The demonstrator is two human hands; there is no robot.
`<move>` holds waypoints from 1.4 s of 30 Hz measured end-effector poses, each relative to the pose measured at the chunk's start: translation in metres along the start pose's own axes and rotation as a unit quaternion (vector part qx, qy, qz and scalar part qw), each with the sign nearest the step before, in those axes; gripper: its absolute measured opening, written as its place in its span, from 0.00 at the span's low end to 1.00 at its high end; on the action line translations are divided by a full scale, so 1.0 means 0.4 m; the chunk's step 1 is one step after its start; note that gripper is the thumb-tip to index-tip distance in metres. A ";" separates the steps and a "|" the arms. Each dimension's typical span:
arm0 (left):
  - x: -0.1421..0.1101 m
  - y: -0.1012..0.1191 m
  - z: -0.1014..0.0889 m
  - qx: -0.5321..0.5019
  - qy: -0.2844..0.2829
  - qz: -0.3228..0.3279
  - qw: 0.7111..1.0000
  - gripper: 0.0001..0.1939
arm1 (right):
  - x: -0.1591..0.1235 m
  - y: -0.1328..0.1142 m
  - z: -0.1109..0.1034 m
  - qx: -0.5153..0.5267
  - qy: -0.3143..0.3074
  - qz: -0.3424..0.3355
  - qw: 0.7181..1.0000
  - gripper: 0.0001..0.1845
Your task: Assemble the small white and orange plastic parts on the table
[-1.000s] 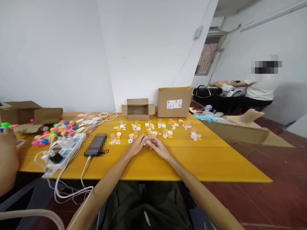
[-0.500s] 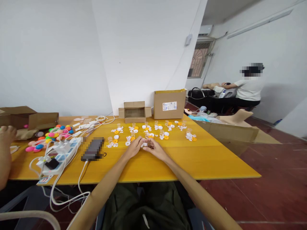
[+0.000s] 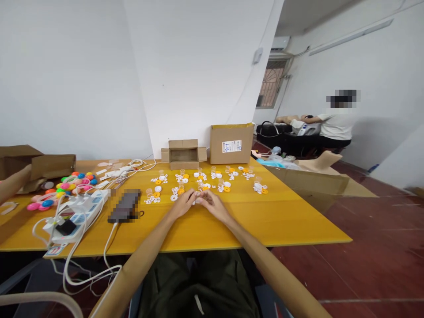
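Observation:
My left hand (image 3: 184, 204) and my right hand (image 3: 213, 205) meet over the table, fingers curled in. Between their fingertips is a small white plastic piece (image 3: 198, 200), mostly hidden by the fingers. Around them lie several groups of small toy-like parts: clear cups (image 3: 257, 180), orange discs (image 3: 227, 189), white discs (image 3: 174, 198) and little white pieces with dark spots (image 3: 152, 200). One such group sits just left of my left hand, and another lies just beyond my right hand.
A small open carton (image 3: 184, 165) and a larger box (image 3: 231, 145) stand at the back. To the left are a phone (image 3: 126, 206), a power strip (image 3: 79, 218) with cables, colourful ball rings (image 3: 77, 181) and an open box (image 3: 54, 168). A co-worker's arm (image 3: 15, 183) reaches there; another person (image 3: 336, 126) sits far right.
The view has shifted slightly. My fingers have closed further over the white piece, so less of it shows. At the left, the co-worker's arm has moved into the open box.

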State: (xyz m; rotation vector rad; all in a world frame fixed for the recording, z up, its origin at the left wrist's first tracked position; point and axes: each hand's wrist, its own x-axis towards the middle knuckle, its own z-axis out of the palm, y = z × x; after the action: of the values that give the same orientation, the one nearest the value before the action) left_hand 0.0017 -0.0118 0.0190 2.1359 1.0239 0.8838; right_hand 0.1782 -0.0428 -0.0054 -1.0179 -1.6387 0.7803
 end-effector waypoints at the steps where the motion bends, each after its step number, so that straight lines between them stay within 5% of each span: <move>1: -0.001 0.002 0.000 0.002 -0.001 0.002 1.000 0.19 | -0.001 0.003 -0.006 -0.035 0.031 -0.008 0.999 0.11; 6: -0.005 0.008 -0.001 0.014 -0.007 0.010 1.000 0.19 | 0.013 0.024 -0.035 -0.252 0.149 0.024 0.956 0.10; 12: -0.007 0.002 0.000 0.023 -0.016 0.009 1.000 0.20 | 0.030 -0.008 -0.034 -0.454 0.060 0.143 0.877 0.19; 18: -0.006 0.000 0.003 0.031 -0.012 0.006 0.999 0.20 | 0.019 -0.042 -0.023 -0.543 -0.015 0.148 0.827 0.25; 28: -0.007 0.008 0.000 0.038 -0.025 0.007 0.999 0.19 | 0.016 -0.081 -0.017 -0.576 -0.035 0.163 0.800 0.23; 42: -0.009 0.010 -0.001 0.045 -0.017 -0.001 0.999 0.21 | 0.012 -0.092 -0.021 -0.572 -0.056 0.146 0.805 0.24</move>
State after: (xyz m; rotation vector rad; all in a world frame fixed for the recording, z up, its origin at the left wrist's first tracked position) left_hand 0.0013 -0.0168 0.0213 2.2172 1.0662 0.8121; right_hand 0.1765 -0.0542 0.0311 -2.1233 -2.0898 -0.0915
